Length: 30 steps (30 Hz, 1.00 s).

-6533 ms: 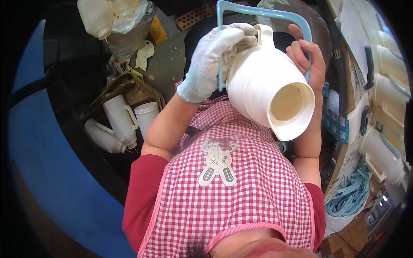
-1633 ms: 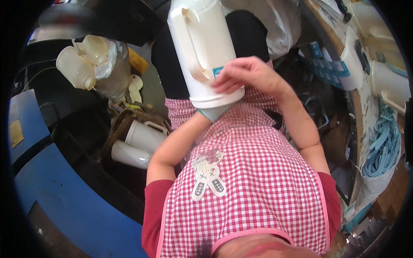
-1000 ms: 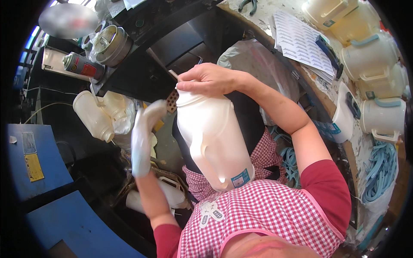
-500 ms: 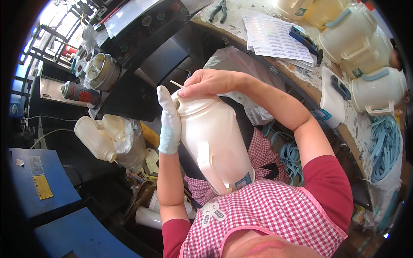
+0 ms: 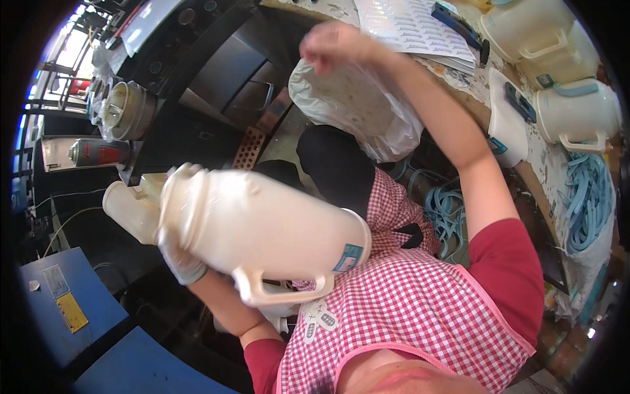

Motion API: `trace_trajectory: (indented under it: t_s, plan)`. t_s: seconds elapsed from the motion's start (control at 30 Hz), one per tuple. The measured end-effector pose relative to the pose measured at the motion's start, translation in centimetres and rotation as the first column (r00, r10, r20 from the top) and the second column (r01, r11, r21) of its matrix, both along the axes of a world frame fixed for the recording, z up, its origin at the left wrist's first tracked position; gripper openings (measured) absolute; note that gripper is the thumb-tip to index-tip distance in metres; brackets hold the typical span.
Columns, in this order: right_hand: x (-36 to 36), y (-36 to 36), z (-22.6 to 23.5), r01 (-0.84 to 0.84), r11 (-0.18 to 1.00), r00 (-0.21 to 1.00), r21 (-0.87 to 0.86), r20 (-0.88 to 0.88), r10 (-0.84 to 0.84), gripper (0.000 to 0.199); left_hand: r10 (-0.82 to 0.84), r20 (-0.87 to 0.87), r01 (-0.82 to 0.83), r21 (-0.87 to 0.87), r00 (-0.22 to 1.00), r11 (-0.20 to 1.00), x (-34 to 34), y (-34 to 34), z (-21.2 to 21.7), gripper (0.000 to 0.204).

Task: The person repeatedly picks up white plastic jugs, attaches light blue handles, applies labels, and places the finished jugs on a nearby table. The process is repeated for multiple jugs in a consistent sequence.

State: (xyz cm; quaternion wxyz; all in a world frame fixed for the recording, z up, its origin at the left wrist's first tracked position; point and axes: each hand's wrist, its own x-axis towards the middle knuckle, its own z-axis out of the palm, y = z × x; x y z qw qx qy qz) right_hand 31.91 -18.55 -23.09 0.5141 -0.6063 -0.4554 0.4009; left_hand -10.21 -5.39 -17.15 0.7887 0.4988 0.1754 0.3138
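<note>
A large cream plastic jug (image 5: 282,213) with a loop handle and a small teal label lies tilted across my lap, its neck pointing left. My left hand (image 5: 182,257), in a whitish glove, is closed around the neck end from below; the jug covers some of its fingers. Off the jug, my bare right hand (image 5: 336,46) is raised at the far side, above a whitish plastic bag (image 5: 357,108). Motion smears its fingers, so whether anything is in them does not show.
On the worn bench (image 5: 469,82) at right are printed sheets (image 5: 413,26), a dark-blue cutter (image 5: 456,25), more jugs (image 5: 571,108) and light-blue straps (image 5: 587,203). Left are a spray can (image 5: 98,152), metal tins (image 5: 125,108), another jug (image 5: 131,213) and blue panels (image 5: 72,308).
The jug has swung left and tipped further over, with my left hand on its neck. My right hand has left the jug's mouth and moved away, up over the plastic bag.
</note>
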Motion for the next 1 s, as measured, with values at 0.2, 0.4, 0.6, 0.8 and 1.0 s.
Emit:
trace_trajectory:
  t_s: [0.2, 0.4, 0.6, 0.8, 1.0]
  plan:
    - [-1.4, -3.7, -21.0, 0.559, 0.631, 0.617, -0.538, 0.778, 0.117, 0.021, 0.014, -0.016, -0.016, -0.118, 1.000, 0.993, -5.5, 2.1, -2.7, 0.105]
    - [1.4, -7.6, -29.3, 0.696, 0.607, 0.478, -0.384, 0.878, 0.007, 0.022, -0.140, 0.338, 0.133, 0.045, 0.930, 0.990, -1.5, 0.4, -1.6, 0.101]
    - [-3.3, -8.8, -22.6, 0.672, 0.739, 0.477, 0.054, 0.732, -0.487, 0.022, 0.150, 0.325, -0.358, 0.855, 0.934, 0.376, -7.1, 1.1, 4.3, 0.088]
    - [-11.3, -13.1, -6.8, 0.402, 0.914, 0.860, -0.051, 0.363, -0.359, 0.014, 0.655, -0.005, -0.404, 0.784, 0.756, 0.472, -5.9, -8.1, 9.3, 0.081]
    - [-12.5, -15.1, -4.3, 0.477, 0.879, 0.589, 0.017, 0.736, -0.334, 0.012, 0.588, -0.119, -0.121, 0.928, 0.800, 0.352, -3.4, -9.0, 4.7, 0.082]
